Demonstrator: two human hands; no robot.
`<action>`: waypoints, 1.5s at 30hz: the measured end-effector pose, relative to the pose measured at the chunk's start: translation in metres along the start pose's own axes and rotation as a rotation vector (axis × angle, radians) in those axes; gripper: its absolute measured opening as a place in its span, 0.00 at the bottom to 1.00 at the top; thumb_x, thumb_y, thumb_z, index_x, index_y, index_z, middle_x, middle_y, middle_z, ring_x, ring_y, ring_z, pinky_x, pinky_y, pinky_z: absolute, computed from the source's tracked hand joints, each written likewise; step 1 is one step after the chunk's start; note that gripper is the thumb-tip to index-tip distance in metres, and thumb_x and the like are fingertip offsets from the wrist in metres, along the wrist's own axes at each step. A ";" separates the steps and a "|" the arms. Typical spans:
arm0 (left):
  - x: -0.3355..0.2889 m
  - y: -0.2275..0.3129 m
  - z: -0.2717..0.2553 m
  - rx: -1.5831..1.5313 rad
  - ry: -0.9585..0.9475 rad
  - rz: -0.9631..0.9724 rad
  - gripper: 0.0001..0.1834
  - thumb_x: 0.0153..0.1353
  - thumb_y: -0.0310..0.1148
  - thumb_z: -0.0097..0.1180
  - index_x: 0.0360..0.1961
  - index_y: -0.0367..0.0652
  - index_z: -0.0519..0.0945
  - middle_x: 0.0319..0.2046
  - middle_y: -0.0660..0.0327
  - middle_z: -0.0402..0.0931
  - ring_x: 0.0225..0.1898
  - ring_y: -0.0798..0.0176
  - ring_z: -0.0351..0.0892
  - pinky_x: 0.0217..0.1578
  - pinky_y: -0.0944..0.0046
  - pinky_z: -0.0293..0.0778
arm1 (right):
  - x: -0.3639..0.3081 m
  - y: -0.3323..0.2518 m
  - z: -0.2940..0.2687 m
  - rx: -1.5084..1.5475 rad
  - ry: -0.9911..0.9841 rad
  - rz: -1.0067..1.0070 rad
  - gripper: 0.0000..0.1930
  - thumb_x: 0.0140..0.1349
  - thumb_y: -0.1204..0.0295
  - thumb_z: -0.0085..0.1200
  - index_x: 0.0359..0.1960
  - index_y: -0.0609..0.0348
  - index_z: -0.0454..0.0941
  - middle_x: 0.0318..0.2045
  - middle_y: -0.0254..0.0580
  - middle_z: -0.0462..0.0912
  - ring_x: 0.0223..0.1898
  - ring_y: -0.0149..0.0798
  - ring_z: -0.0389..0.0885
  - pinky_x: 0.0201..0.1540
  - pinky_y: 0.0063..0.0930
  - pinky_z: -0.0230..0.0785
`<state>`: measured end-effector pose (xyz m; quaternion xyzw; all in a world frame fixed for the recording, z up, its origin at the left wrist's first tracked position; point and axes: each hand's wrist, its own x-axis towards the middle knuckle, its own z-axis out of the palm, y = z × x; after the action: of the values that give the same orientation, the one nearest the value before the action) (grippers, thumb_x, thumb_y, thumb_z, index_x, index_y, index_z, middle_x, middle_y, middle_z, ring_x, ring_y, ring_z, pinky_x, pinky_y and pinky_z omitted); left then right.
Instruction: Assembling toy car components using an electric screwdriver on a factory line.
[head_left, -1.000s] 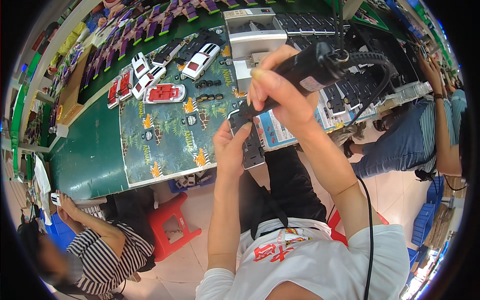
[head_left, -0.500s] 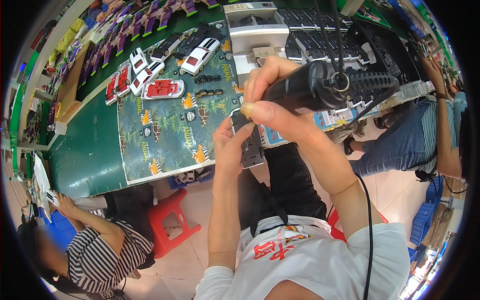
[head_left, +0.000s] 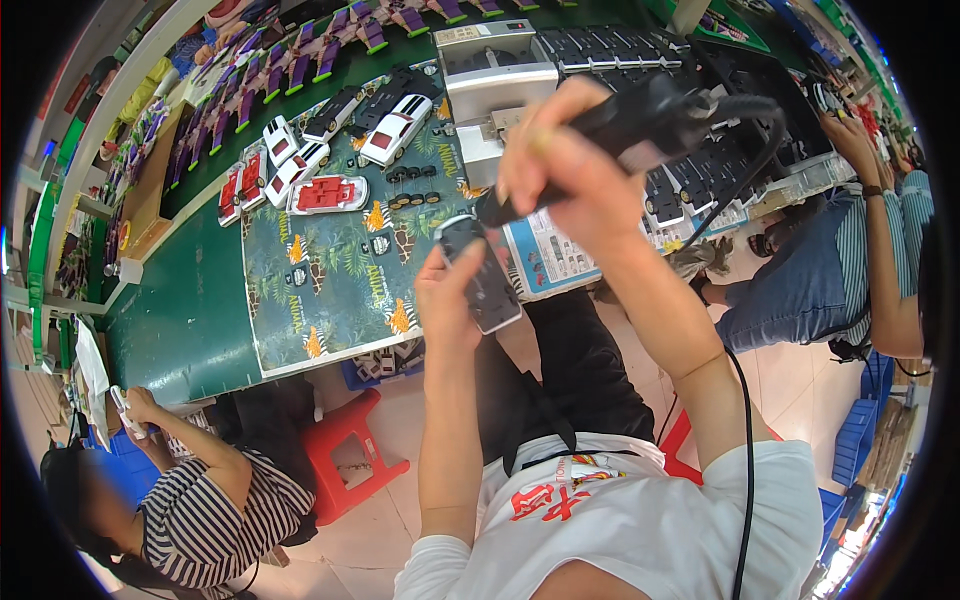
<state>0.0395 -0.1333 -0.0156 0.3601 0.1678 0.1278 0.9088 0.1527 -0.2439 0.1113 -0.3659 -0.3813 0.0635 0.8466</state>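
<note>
My left grip [head_left: 447, 300] closed around a toy car [head_left: 492, 288], right grip [head_left: 578, 185] clasping a screwdriver [head_left: 655, 110], near the surface's front edge [head_left: 300, 368]

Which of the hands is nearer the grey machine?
Right. The right hand, around the black corded tool, shows at the near end of the grey machine; the left hand, holding the dark car base, is farther off, lower in the picture.

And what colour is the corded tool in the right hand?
The corded tool is mostly black, best seen in the head view.
</note>
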 end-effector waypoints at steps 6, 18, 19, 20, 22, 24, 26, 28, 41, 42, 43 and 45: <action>-0.004 0.007 -0.005 -0.210 -0.104 0.018 0.43 0.51 0.11 0.53 0.69 0.51 0.61 0.60 0.49 0.70 0.56 0.46 0.79 0.58 0.34 0.76 | 0.050 -0.017 -0.022 -0.184 0.148 -0.244 0.09 0.63 0.72 0.62 0.27 0.62 0.77 0.15 0.35 0.76 0.15 0.29 0.74 0.22 0.24 0.69; 0.001 0.002 -0.015 -0.172 -0.049 0.036 0.41 0.51 0.10 0.52 0.68 0.50 0.63 0.55 0.52 0.74 0.49 0.53 0.81 0.42 0.44 0.84 | 0.056 0.010 -0.018 -0.637 0.072 -0.033 0.17 0.59 0.66 0.67 0.17 0.59 0.76 0.10 0.29 0.73 0.12 0.23 0.71 0.17 0.20 0.61; 0.000 0.001 -0.015 -0.190 -0.032 0.031 0.42 0.51 0.11 0.52 0.68 0.50 0.63 0.54 0.52 0.74 0.48 0.53 0.81 0.42 0.44 0.84 | 0.050 0.010 -0.019 -0.615 0.078 0.047 0.18 0.58 0.64 0.69 0.17 0.58 0.75 0.10 0.27 0.72 0.12 0.22 0.70 0.16 0.20 0.60; 0.000 0.001 -0.016 -0.198 -0.038 0.037 0.42 0.51 0.11 0.52 0.68 0.51 0.63 0.53 0.53 0.75 0.47 0.54 0.81 0.42 0.44 0.84 | 0.039 0.011 -0.021 -0.528 0.089 0.116 0.18 0.58 0.64 0.68 0.16 0.57 0.76 0.10 0.28 0.72 0.11 0.22 0.70 0.17 0.20 0.60; 0.002 0.000 -0.015 -0.190 -0.053 0.040 0.42 0.52 0.11 0.52 0.69 0.51 0.63 0.52 0.53 0.75 0.47 0.55 0.81 0.43 0.45 0.84 | 0.016 -0.005 -0.015 -0.280 0.125 0.183 0.16 0.60 0.67 0.65 0.18 0.59 0.77 0.11 0.31 0.75 0.11 0.25 0.71 0.18 0.20 0.62; 0.003 0.000 -0.012 -0.170 -0.036 0.041 0.40 0.54 0.11 0.54 0.68 0.49 0.63 0.52 0.53 0.75 0.47 0.55 0.81 0.43 0.46 0.84 | -0.007 -0.016 -0.006 -0.083 0.107 0.177 0.10 0.61 0.70 0.62 0.26 0.64 0.77 0.12 0.34 0.75 0.12 0.27 0.73 0.19 0.21 0.66; 0.004 0.000 -0.011 -0.158 -0.008 0.039 0.40 0.56 0.13 0.58 0.68 0.51 0.63 0.50 0.55 0.76 0.46 0.57 0.82 0.39 0.50 0.85 | -0.025 -0.024 0.002 -0.047 0.039 0.198 0.10 0.60 0.70 0.62 0.28 0.64 0.76 0.13 0.36 0.76 0.14 0.28 0.74 0.20 0.23 0.68; 0.005 -0.001 -0.013 -0.128 -0.019 0.051 0.36 0.60 0.16 0.59 0.67 0.51 0.64 0.49 0.56 0.78 0.45 0.59 0.82 0.38 0.52 0.85 | -0.041 -0.021 0.009 0.042 0.032 0.228 0.10 0.58 0.73 0.65 0.30 0.64 0.75 0.16 0.38 0.77 0.15 0.28 0.75 0.21 0.21 0.68; 0.008 -0.001 -0.020 -0.318 0.033 -0.102 0.20 0.69 0.27 0.55 0.61 0.47 0.70 0.46 0.57 0.80 0.44 0.58 0.83 0.44 0.54 0.84 | -0.056 -0.002 0.021 -0.069 -0.108 0.223 0.13 0.54 0.72 0.65 0.26 0.62 0.69 0.18 0.40 0.74 0.18 0.32 0.74 0.27 0.27 0.69; 0.007 0.000 -0.020 -0.351 0.019 -0.112 0.20 0.69 0.27 0.55 0.61 0.47 0.70 0.46 0.57 0.80 0.45 0.58 0.83 0.44 0.53 0.84 | -0.055 -0.001 0.019 -0.088 -0.123 0.254 0.15 0.53 0.72 0.67 0.25 0.62 0.69 0.17 0.40 0.74 0.18 0.32 0.74 0.26 0.26 0.69; 0.007 0.001 -0.020 -0.384 0.006 -0.122 0.20 0.69 0.27 0.55 0.61 0.47 0.70 0.46 0.57 0.80 0.45 0.57 0.83 0.44 0.52 0.84 | -0.054 0.000 0.018 -0.086 -0.121 0.255 0.15 0.53 0.72 0.67 0.25 0.62 0.69 0.17 0.40 0.74 0.18 0.32 0.74 0.26 0.26 0.69; 0.006 0.005 -0.016 -0.386 -0.006 -0.124 0.20 0.69 0.27 0.55 0.61 0.46 0.70 0.47 0.56 0.80 0.45 0.57 0.83 0.45 0.51 0.84 | -0.054 0.000 0.017 -0.052 -0.134 0.247 0.15 0.52 0.71 0.67 0.25 0.62 0.69 0.17 0.40 0.73 0.18 0.32 0.74 0.26 0.26 0.69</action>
<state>0.0383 -0.1183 -0.0244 0.1685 0.1593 0.1002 0.9675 0.1034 -0.2545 0.0865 -0.4267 -0.3905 0.1818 0.7952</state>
